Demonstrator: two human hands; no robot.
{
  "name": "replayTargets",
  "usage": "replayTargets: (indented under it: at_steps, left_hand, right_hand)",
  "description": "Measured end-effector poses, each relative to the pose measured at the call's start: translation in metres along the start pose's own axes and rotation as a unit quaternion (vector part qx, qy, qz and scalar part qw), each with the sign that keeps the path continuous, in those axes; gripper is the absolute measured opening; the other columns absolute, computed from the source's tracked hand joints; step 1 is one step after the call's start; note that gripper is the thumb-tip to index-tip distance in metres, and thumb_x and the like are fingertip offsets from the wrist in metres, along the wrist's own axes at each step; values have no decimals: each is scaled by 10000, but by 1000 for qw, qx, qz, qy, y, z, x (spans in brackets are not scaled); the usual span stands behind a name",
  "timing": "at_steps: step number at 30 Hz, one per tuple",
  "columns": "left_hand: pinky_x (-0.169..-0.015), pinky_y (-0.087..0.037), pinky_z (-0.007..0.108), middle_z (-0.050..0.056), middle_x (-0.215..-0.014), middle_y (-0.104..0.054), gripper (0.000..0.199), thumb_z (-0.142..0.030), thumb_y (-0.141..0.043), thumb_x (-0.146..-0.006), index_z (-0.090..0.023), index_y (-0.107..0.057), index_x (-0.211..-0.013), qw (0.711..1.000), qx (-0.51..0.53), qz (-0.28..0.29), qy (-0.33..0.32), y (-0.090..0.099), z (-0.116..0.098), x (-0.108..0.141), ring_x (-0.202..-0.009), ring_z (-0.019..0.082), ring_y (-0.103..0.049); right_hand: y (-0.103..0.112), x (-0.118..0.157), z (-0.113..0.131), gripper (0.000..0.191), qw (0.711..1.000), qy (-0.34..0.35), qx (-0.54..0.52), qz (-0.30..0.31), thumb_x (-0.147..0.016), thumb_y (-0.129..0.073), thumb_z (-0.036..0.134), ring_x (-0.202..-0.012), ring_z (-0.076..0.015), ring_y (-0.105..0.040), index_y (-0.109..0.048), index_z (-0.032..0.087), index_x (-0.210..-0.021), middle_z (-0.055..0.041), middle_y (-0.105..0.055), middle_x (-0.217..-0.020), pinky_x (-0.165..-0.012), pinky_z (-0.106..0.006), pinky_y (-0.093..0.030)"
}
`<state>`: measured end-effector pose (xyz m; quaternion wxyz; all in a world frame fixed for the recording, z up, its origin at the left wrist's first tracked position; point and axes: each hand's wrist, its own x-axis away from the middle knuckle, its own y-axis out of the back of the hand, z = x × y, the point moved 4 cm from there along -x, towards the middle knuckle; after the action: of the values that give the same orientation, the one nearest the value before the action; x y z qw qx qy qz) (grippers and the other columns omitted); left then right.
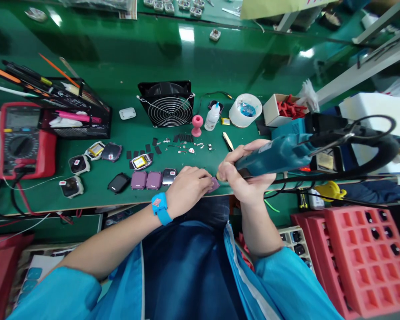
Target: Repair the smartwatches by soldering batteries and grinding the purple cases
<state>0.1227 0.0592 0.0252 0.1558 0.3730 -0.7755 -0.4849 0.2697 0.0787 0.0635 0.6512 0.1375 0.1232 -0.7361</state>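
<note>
My right hand [248, 175] is wrapped round a teal electric screwdriver [273, 155], which lies nearly level with its tip pointing left. Close to that tip, the fingers of my left hand [194, 186] are closed on a small purple watch case [214, 184] at the bench's front edge. My fingers cover much of the case. Left of my left hand is a dark watch [169, 176], beside two purple watch cases [146, 180] and a black one [119, 182]. An opened watch [142, 161] with a yellow battery lies just behind them.
Behind the small parts stand a fan [166, 106], a pink holder [197, 126], a white bottle [212, 116] and a round tub [233, 113]. A red multimeter [23, 142] and black pen holder [102, 122] are at left. Pink foam trays [370, 271] stand lower right.
</note>
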Motion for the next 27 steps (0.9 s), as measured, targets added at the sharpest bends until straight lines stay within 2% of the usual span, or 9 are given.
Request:
replayTargets:
  at_steps: [2, 5, 8, 13, 16, 19, 22, 24, 27]
  left_hand:
    - [-779, -410, 357, 6, -939, -729, 144, -229, -631, -1021, -214, -716, -906, 999, 19, 10, 28, 1, 4, -6, -884, 187, -658]
    - [-727, -401, 335, -13, -888, -708, 66, -208, -676, -986, -215, -710, -929, 996, 46, 6, 76, 0, 9, -14, -812, 170, -655]
    - [-700, -379, 331, -16, -892, -704, 49, -209, -680, -981, -222, -719, -954, 995, 55, -3, 83, -2, 11, -20, -814, 170, -652]
    - [-761, -366, 390, 27, -954, -724, 163, -276, -667, -1000, -224, -743, -866, 996, -32, -57, 61, -1, 23, -27, -907, 226, -625]
    - [-771, -364, 413, 54, -1017, -743, 148, -236, -629, -1011, -225, -770, -971, 991, -90, -75, 62, 6, 30, -24, -940, 253, -604]
    - [-845, -395, 415, 51, -1243, -736, 281, -154, -538, -1033, -263, -736, -1200, 996, -76, -33, -14, 8, 22, -14, -1119, 262, -589]
    - [-986, -400, 417, 6, -1447, -657, 335, -138, -521, -1038, -309, -715, -1251, 991, -42, 39, -121, 2, 5, 0, -1367, 264, -476]
    - [-1019, -392, 425, 9, -1466, -642, 304, -142, -551, -1029, -297, -720, -1228, 988, -51, 53, -133, -2, -2, 7, -1372, 269, -470]
    - [-959, -402, 445, 64, -1353, -686, 261, -184, -654, -989, -261, -710, -1231, 990, -103, 35, -87, -2, -4, 10, -1186, 281, -558]
  right_hand:
    - [-1, 0, 2, 479, 1000, 26, -4, -2, -848, -807, 438, -620, -169, -653, -419, 291, -1088, 86, -591, -671, -707, -422, -625]
    - [-3, 1, 7, 394, 997, 68, -22, 8, -916, -741, 356, -541, -127, -593, -412, 303, -1124, 100, -574, -682, -628, -359, -596]
    - [-1, 2, 11, 377, 996, 88, -33, 2, -930, -720, 278, -511, -110, -564, -414, 320, -1147, 101, -562, -712, -545, -306, -539]
    - [11, 2, 23, 397, 994, 98, -10, -46, -918, -750, 302, -528, -114, -580, -432, 324, -1155, 90, -591, -732, -526, -294, -538]
    - [20, 4, 24, 388, 994, 90, -26, -62, -914, -744, 218, -500, -105, -573, -446, 310, -1145, 97, -614, -715, -503, -283, -535]
    - [30, 8, 16, 397, 995, 75, -16, -62, -895, -764, 211, -493, -102, -582, -457, 297, -1131, 104, -624, -712, -499, -272, -540]
    - [37, 11, 6, 407, 997, 56, 11, -52, -888, -785, 267, -500, -97, -584, -462, 296, -1135, 102, -639, -727, -505, -255, -540]
    - [39, 13, 3, 406, 997, 52, 14, -51, -889, -782, 256, -495, -93, -577, -468, 301, -1144, 106, -639, -731, -500, -246, -531]
    - [37, 12, 3, 424, 997, 55, 14, -49, -878, -786, 229, -497, -95, -580, -475, 296, -1159, 110, -640, -732, -503, -247, -527]
